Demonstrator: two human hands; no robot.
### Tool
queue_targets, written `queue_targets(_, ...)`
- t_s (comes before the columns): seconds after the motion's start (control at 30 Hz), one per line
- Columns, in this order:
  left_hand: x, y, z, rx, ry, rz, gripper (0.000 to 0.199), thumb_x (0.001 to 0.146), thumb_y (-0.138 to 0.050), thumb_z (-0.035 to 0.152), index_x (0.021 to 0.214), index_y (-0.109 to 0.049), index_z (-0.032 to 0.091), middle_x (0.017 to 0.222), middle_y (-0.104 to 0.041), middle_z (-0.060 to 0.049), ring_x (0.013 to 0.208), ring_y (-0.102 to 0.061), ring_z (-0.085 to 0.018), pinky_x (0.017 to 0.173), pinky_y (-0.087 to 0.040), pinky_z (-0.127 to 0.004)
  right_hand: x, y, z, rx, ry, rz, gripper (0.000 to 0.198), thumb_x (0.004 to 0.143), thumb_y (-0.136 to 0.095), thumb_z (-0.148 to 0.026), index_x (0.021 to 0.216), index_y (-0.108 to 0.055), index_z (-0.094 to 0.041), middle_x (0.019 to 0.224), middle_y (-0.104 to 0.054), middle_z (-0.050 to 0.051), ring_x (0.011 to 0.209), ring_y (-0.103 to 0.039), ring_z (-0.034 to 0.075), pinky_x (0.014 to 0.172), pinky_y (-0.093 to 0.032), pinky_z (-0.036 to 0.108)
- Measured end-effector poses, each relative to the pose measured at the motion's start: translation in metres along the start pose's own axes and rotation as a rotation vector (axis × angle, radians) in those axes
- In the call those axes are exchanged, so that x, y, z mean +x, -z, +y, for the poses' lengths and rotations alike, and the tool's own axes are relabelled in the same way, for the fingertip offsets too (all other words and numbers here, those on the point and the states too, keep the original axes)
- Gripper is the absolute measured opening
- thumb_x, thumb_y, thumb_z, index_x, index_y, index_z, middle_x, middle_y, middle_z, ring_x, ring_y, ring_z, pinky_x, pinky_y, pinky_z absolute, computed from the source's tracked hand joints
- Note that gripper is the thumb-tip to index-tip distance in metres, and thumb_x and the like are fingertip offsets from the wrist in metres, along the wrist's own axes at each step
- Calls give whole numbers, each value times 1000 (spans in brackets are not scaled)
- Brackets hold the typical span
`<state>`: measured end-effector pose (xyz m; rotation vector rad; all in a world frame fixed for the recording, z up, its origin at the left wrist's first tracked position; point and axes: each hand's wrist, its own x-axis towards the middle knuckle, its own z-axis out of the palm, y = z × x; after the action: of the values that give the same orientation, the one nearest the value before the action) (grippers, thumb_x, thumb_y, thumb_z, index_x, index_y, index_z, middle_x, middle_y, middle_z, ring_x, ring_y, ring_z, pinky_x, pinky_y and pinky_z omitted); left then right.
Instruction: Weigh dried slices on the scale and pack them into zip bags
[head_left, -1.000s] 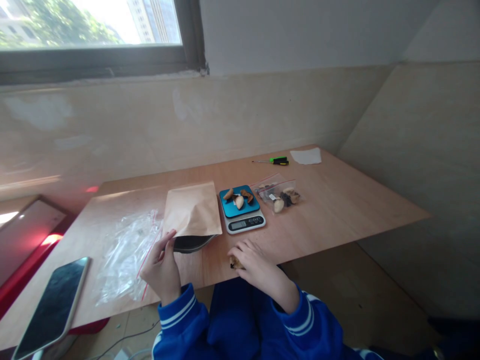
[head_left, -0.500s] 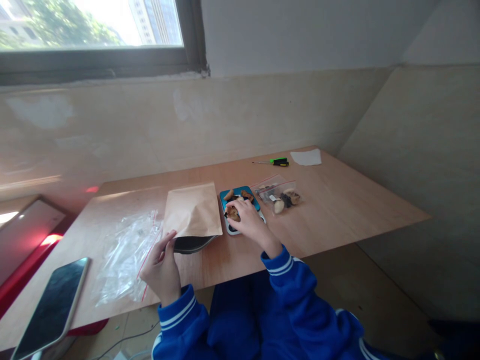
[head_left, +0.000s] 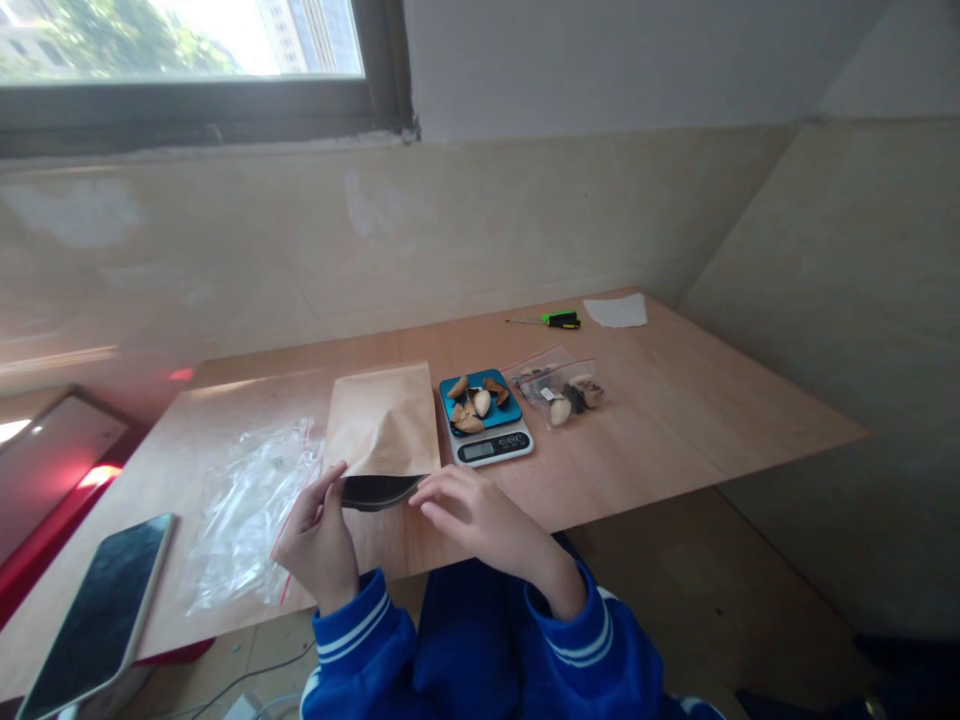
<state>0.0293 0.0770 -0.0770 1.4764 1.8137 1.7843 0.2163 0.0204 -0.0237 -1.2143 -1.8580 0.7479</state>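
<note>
A: Paper bag (head_left: 386, 415) first. Where?

B: Lying on the tabletop (head_left: 697, 410), just beyond the left grip (head_left: 321, 535), with a gaping dark mouth toward the wearer. Pinched at the near left corner between thumb and fingers of that grip.

A: And the right grip (head_left: 480, 515)?

B: Beside the other corner of the mouth, partly open, with nothing visible in hold. Touching the rim or just short of it: cannot tell.

A: Done so far, at a guess?

B: Partway, probably. Several dried pieces (head_left: 470, 424) already on the scale (head_left: 523, 450), beyond the right grip. Too small a readout to read.

A: And left?

B: Hard to judge. Too dark inside the paper bag for a count; no closing of it yet.

A: Farther out?

B: Ahead and right of the right grip, filled clear bags (head_left: 574, 368), untouched; farther beyond, a screwdriver (head_left: 561, 320). Left of the left grip, loose plastic bags (head_left: 247, 520), then a phone (head_left: 97, 610).
</note>
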Motion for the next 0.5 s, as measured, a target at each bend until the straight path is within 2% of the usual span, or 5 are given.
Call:
queue_targets(0.1,0,1,0,1,18,22,20,81,-66,33,94,-77,23,90,-76,-3,87,-70,-22,82,-52,-33,-2,-12,-6,-44,-72,17,12,94,-51,-16,101,-60,-20,107,-60,5,105,-59,18,97,-47,34)
queue_targets(0.23,0,3,6,-7,24,26,19,80,-67,31,93,-77,22,87,-76,-3,85,-70,-21,82,-51,-31,3,-28,3,-101,-130,77,10,93,-51,-12,100,-55,-18,105,-54,7,99,-60,19,93,-50,35)
queue_targets(0.33,-1,5,12,28,-9,48,19,81,-67,32,93,-78,22,87,-77,-3,83,-70,-20,82,-51,-30,5,-29,5,-127,-75,140,15,92,-48,-7,96,-56,-19,100,-55,5,94,-60,19,89,-51,35)
queue_targets(0.5,-3,5,22,102,-129,25,18,82,-67,37,91,-78,26,86,-77,-1,79,-71,-19,78,-51,-29,4,-17,-10,-12,86,177,18,92,-49,-6,97,-62,-18,98,-59,4,99,-59,16,92,-49,29)
